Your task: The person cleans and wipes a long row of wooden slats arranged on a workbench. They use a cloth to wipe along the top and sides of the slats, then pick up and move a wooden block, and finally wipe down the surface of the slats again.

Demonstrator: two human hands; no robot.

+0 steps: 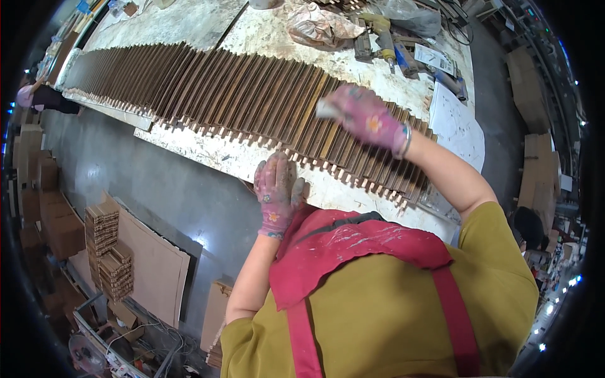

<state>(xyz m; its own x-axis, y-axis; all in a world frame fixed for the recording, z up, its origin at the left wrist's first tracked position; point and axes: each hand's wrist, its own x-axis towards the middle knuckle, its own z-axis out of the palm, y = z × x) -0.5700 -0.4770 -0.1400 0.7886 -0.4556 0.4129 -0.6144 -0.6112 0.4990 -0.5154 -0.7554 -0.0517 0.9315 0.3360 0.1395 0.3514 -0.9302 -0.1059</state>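
A long row of dark brown wooden strips (252, 85) lies side by side on the table, with pale peg-like ends jutting out along the near edge. My right hand (368, 116), in a pink flowered glove, is over the right part of the row. Its fingers are closed on a small whitish pad (326, 109), smeared by motion; I cannot tell whether it is cloth or something else. My left hand (274, 189), gloved the same way, rests at the near table edge with fingers stretched toward the pale ends. It holds nothing that shows.
The whitish worktable (208, 151) carries a crumpled plastic bag (321, 26), a yellowish power tool (383, 38) and paper sheets (450, 120) at the far right. Stacked wooden pieces (112, 252) stand on the left floor. Another person (47, 97) is at the far left.
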